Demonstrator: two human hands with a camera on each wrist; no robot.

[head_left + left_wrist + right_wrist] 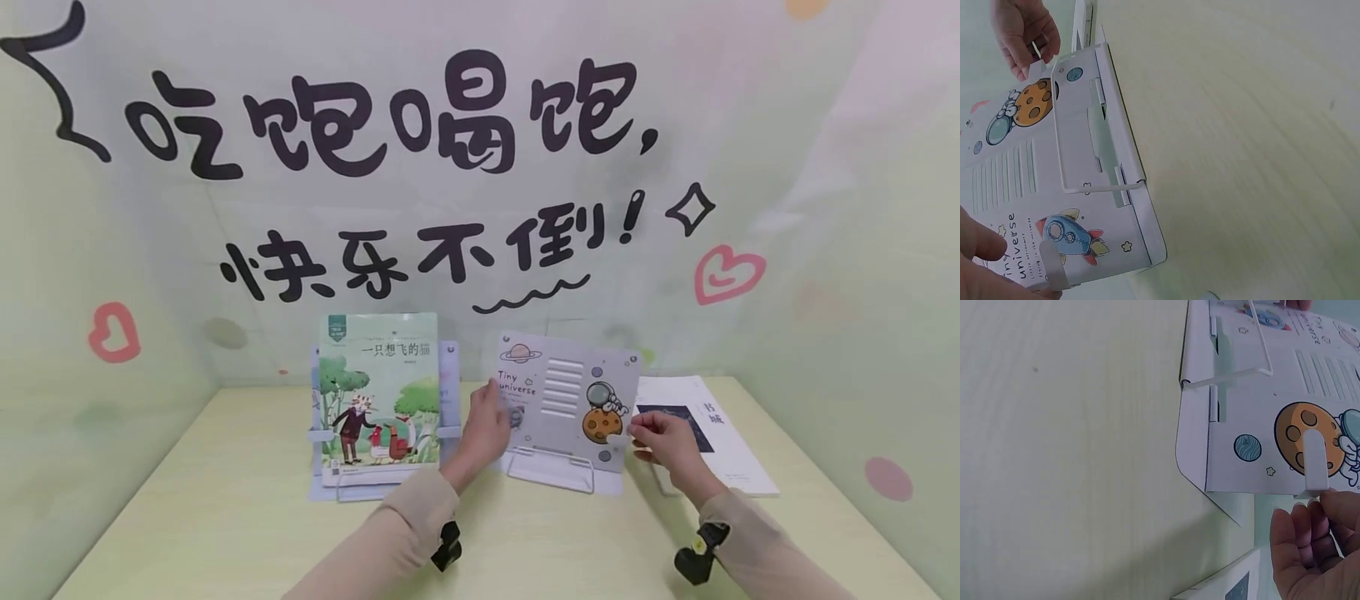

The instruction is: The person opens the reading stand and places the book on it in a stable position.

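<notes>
A pale book stand (pixel 555 429) printed "Tiny universe" leans back on the table, its white wire rest (pixel 551 483) folded out in front. My left hand (pixel 483 429) grips its left edge. In the left wrist view, the thumb lies over the front beside a white page clip (pixel 1054 265). At the opposite edge my right hand (pixel 671 446) pinches the outer end of another page clip (pixel 1315 462), which overlaps the orange planet print. The other right fingers curl beside the edge. The back of the stand is hidden.
Left of it, a picture book (pixel 378 400) stands upright on a second book stand (pixel 450 379), held by side clips and a wire rest. A white book (pixel 738 450) with a dark cover picture lies behind my right hand. A printed cloth backdrop (pixel 420 208) borders the table (pixel 225 500).
</notes>
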